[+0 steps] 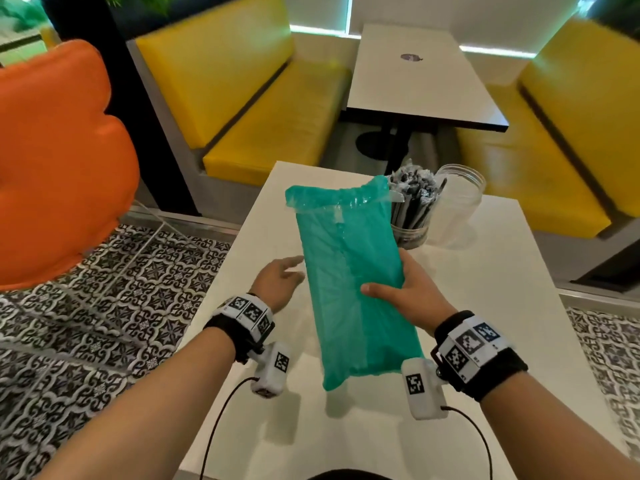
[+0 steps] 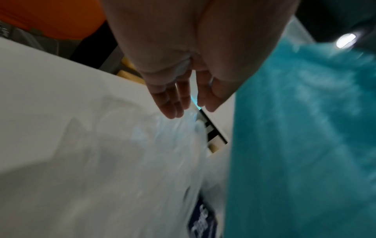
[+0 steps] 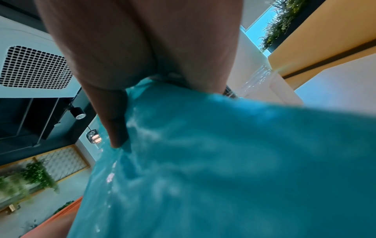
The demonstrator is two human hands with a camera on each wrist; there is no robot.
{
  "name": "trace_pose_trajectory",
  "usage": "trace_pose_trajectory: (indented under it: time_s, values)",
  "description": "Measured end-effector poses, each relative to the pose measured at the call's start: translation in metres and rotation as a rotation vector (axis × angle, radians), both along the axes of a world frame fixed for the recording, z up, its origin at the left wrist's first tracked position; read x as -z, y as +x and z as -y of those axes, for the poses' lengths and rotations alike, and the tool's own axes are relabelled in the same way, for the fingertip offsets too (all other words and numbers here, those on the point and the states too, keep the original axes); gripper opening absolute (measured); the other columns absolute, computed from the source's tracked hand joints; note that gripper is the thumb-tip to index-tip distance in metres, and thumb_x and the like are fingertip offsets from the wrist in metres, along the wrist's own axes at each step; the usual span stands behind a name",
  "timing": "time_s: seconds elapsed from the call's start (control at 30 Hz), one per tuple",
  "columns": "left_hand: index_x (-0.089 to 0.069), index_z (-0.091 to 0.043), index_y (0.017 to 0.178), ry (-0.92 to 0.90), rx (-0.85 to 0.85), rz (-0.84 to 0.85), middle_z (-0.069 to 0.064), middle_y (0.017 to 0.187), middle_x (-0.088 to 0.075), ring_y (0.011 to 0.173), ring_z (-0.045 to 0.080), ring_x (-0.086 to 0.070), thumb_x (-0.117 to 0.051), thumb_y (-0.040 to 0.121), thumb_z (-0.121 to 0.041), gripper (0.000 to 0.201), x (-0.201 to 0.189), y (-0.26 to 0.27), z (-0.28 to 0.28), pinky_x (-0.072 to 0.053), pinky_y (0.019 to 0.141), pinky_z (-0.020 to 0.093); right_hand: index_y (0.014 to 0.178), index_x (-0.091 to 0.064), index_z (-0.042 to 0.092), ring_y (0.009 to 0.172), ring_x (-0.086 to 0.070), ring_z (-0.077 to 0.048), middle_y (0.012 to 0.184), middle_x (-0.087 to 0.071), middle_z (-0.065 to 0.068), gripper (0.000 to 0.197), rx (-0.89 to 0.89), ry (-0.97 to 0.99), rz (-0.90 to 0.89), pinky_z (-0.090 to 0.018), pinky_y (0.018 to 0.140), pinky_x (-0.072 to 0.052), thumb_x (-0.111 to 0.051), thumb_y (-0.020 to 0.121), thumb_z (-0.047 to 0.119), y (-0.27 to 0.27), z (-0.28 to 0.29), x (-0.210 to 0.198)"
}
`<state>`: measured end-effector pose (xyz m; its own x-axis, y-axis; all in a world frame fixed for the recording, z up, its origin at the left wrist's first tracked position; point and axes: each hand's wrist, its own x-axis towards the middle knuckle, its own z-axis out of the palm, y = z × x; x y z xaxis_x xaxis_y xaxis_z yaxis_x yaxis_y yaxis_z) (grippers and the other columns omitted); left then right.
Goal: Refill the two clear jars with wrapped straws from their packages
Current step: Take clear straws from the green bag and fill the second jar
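Observation:
A long teal plastic package [image 1: 349,271] is held up over the white table [image 1: 485,306], its open mouth pointing away from me. My right hand [image 1: 398,289] grips its right side at the middle, thumb across the front [image 3: 116,125]. My left hand [image 1: 280,278] hovers just left of the package with fingers [image 2: 173,103] straight, holding nothing. Behind the package stands a clear jar [image 1: 412,209] filled with dark wrapped straws. To its right stands an empty clear jar [image 1: 459,199]. In the left wrist view a clear bag [image 2: 162,161] lies blurred on the table.
An orange chair [image 1: 59,161] stands to the left over patterned floor tiles. Yellow booth benches [image 1: 263,98] and a second white table [image 1: 415,74] lie beyond. The table's left edge runs close to my left hand.

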<state>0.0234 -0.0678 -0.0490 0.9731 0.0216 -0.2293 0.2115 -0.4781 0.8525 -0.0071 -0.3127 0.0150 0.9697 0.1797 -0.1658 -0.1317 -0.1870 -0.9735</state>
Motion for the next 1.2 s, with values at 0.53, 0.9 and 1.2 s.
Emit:
trace_pose_trajectory:
  time_s: [0.53, 0.9, 1.2]
  values:
    - [-0.069, -0.01, 0.117, -0.648, -0.099, 0.042, 0.011, 0.113, -0.077, 0.103, 0.03, -0.074, -0.099, 0.051, -0.029, 0.075, -0.059, -0.027, 0.044, -0.06, 0.087, 0.045, 0.134, -0.044, 0.006, 0.097, -0.071, -0.011, 0.12, -0.068, -0.005, 0.071, -0.143, 0.223, 0.004, -0.024, 0.074, -0.057, -0.075, 0.072, -0.007, 0.002, -0.003, -0.008]
    - [-0.073, -0.011, 0.107, -0.579, -0.133, -0.028, 0.008, 0.104, -0.079, 0.097, 0.029, -0.076, -0.094, 0.04, -0.032, 0.074, -0.04, -0.033, 0.039, -0.06, 0.086, 0.045, 0.125, -0.057, 0.023, 0.119, -0.044, -0.012, 0.132, -0.05, 0.001, 0.045, -0.076, -0.681, 0.601, -0.036, 0.11, -0.039, -0.071, 0.083, 0.017, 0.037, 0.028, -0.06]
    - [-0.068, -0.01, 0.119, -0.581, -0.084, -0.033, 0.009, 0.114, -0.077, 0.103, 0.027, -0.074, -0.092, 0.051, -0.029, 0.075, -0.043, -0.034, 0.037, -0.06, 0.084, 0.037, 0.1, -0.072, 0.015, 0.093, -0.057, -0.015, 0.105, -0.061, -0.003, 0.012, -0.075, -0.725, 0.748, -0.034, 0.09, -0.052, -0.065, 0.09, 0.013, 0.038, 0.022, -0.067]
